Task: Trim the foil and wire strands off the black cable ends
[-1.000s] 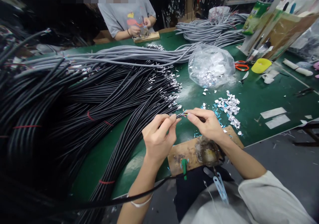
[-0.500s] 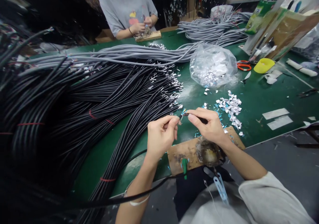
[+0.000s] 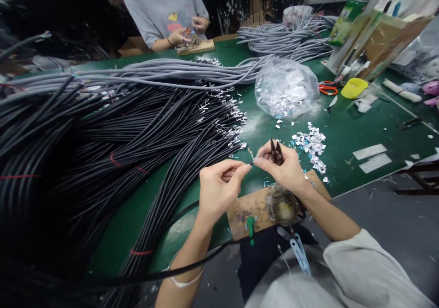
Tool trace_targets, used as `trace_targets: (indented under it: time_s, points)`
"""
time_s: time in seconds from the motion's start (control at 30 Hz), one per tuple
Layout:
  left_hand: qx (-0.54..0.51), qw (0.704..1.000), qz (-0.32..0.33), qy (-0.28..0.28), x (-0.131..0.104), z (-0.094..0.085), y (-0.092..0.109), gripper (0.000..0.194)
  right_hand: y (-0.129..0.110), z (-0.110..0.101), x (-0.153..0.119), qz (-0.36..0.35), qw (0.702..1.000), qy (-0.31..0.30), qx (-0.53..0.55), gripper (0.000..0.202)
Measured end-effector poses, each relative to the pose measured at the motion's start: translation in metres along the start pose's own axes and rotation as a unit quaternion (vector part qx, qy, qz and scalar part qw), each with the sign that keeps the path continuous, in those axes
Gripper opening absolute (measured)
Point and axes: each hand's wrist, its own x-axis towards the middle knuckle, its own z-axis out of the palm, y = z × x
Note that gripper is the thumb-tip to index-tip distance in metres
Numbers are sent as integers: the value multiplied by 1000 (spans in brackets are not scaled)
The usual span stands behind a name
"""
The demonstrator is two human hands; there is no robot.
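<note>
My left hand [image 3: 221, 187] is closed, pinching a black cable between thumb and forefinger near its stripped end. Thin coloured wires [image 3: 251, 153] stick up from that end. Fingertips of my right hand [image 3: 283, 168] press together at the same end, close to the left thumb. Black snips [image 3: 276, 151] are tucked in the right hand, their two pointed blades spread and facing up, away from the wires. Below the hands lies a wooden board [image 3: 240, 216] bearing a dark, stained metal piece [image 3: 283, 206] and a green clip [image 3: 251, 229].
Bundles of black cables [image 3: 164, 180] fill the left side, with grey cables [image 3: 171, 72] behind. A clear bag of foil scraps [image 3: 288, 88], loose foil pieces [image 3: 313, 146], orange-handled scissors [image 3: 328, 88] and a yellow object [image 3: 354, 88] lie to the right. Another person [image 3: 168, 20] works opposite.
The snips have swung from pointing at the wires to standing upright in my right hand. Its fingertips now pinch at the cable end. The co-worker's hands have moved apart.
</note>
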Motion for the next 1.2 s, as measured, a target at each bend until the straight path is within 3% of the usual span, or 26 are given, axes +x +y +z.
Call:
trace_targets:
  time_s: [0.13,0.23,0.3,0.4,0.47,0.5,0.57,0.63,0.73,0.8,0.9,0.93,1.07,1.2]
  points:
    - [91,992,83,35,1,0,-1,14,3,-1,2,1,1000,9,14,25]
    - [133,982,123,50,3,-1,0,11,5,-1,4,43,997,6,70,27]
    - [144,979,137,52,5,-2,0,10,7,0,5,107,982,-29,153,32]
    - [141,978,148,37,7,0,-2,14,10,3,5,190,934,-120,277,40]
    - [135,981,138,20,7,2,-4,22,12,5,5,192,919,-169,300,44]
    - [126,985,121,9,6,2,-4,26,12,5,5,172,925,-178,287,44]
    - [95,993,63,-29,5,3,-5,34,10,5,4,94,965,-149,193,37]
    - [51,996,2,-73,4,4,-5,40,8,5,3,-26,997,-58,36,25]
    - [10,995,-35,-97,3,3,-6,45,6,6,1,-146,978,52,-138,16]
    - [-3,995,-41,-89,3,3,-5,46,8,4,2,-143,972,106,-150,15]
    - [-33,996,-52,-69,3,1,-4,46,11,-2,5,-81,972,207,-78,15]
    - [-40,996,-53,-62,3,1,-4,46,11,-3,6,-60,976,201,-53,16]
    - [-27,998,-36,-46,2,1,-1,45,5,-2,7,-34,999,39,-11,25]
    - [11,999,-22,-38,1,3,2,41,2,4,4,-12,999,33,15,29]
